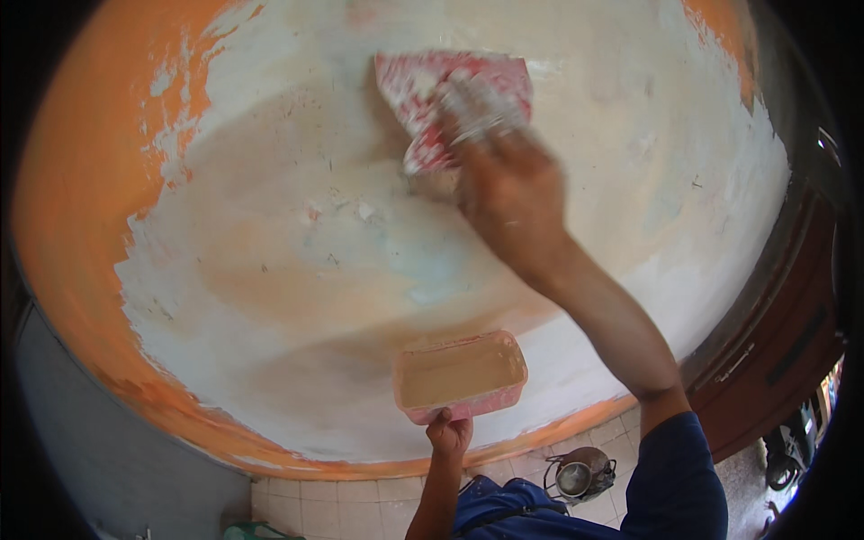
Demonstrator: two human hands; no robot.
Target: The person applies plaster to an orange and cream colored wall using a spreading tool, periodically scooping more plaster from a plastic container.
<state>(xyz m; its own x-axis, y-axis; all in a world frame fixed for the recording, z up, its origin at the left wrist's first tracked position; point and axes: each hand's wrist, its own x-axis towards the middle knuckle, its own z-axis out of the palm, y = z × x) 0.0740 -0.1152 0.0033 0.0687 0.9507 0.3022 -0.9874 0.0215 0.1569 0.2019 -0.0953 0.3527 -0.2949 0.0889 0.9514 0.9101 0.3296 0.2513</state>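
My right hand (508, 171), its fingers coated white and blurred, presses a flat red sheet (418, 90) smeared with white against the wall (297, 234). The sheet spreads out past my fingers on both sides; what it is made of I cannot tell. Lower down, my left hand (449, 434) grips the near side of a pink rectangular plastic tub (477, 405), thumb showing on its wall. A smooth beige paste or liquid (459, 373) lies inside the tub. White and pale patches cover the wall's middle, with ragged edges.
Orange paint (81, 180) borders the white area on the left and along the bottom. On the tiled floor (360, 493) stands a metal pot (576, 477) near my right side. A reddish-brown door or panel (765, 351) is at the right. Something green (256, 531) shows at the lower left.
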